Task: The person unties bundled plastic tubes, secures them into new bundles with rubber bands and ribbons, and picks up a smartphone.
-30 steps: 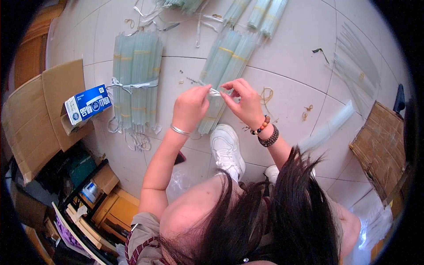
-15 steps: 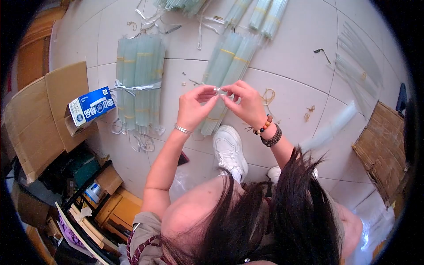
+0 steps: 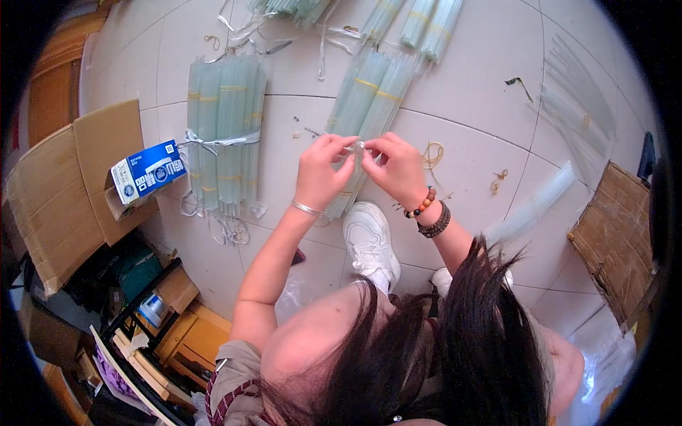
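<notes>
Above the rods (image 3: 389,78) lying on the floor (image 3: 280,177), a white strip (image 3: 359,145) sits between the two hands. The right hand (image 3: 395,168) has thumb and fingertips together on it; the left hand (image 3: 323,170) curls its fingers right beside it, though I cannot tell whether they clamp it. Knotting looks like the step, judging by the tied bundle (image 3: 231,115) nearby. The next move seems to call for a firm two-handed pinch and even tension.
</notes>
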Demonstrator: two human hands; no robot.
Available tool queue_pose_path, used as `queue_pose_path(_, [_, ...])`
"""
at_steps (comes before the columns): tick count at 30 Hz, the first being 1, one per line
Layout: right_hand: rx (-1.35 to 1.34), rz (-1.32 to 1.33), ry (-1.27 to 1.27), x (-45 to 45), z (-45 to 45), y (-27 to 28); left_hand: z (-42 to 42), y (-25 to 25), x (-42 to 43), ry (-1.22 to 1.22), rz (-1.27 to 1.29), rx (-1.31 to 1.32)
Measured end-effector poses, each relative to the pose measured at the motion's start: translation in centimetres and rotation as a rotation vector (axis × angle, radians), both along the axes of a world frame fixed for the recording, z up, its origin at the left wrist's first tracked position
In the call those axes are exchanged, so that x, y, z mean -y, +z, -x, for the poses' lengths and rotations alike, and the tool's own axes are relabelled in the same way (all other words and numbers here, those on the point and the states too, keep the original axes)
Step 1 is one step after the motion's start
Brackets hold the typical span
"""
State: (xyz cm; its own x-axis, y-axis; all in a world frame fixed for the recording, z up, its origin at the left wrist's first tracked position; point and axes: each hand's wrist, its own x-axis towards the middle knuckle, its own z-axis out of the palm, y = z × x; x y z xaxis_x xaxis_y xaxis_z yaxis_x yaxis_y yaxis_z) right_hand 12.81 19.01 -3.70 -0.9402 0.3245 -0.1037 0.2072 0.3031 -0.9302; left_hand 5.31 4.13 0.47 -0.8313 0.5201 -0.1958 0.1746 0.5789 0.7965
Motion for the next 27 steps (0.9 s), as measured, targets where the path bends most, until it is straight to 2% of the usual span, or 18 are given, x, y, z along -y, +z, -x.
queue_pose_path(4, [-0.012,-0.152,-0.027,0.4,0.0,0.5,-0.2,-0.6,-0.2,0.053,0.008,-0.026])
queue_pose_path(10, [0.005,-0.17,-0.055,0.6,0.1,0.7,-0.2,-2.0,-0.1,0.003,0.009,-0.085])
queue_pose_path(14, [0.011,0.039,-0.027,0.1,0.4,0.6,-0.5,-1.9,-0.6,0.134,0.024,-0.047])
queue_pose_path(17, [0.069,0.297,0.083,-0.5,0.5,-0.1,-0.7,-2.5,-0.7,0.299,-0.085,0.008])
queue_pose_path(20, [0.179,0.546,0.213,-0.7,0.5,-1.0,-0.8,-4.0,-0.1,0.369,-0.217,0.174])
queue_pose_path(22, [0.233,0.634,0.299,-1.1,0.8,-0.9,-0.5,-2.6,-0.4,0.239,-0.192,0.105])
queue_pose_path(24, [0.175,0.537,0.277,-0.7,0.7,-0.8,-0.1,-1.6,-0.5,0.057,-0.164,-0.063])
queue_pose_path(27, [0.188,0.334,0.313,-0.7,0.7,0.5,0.4,-2.7,0.2,0.084,-0.157,-0.034])
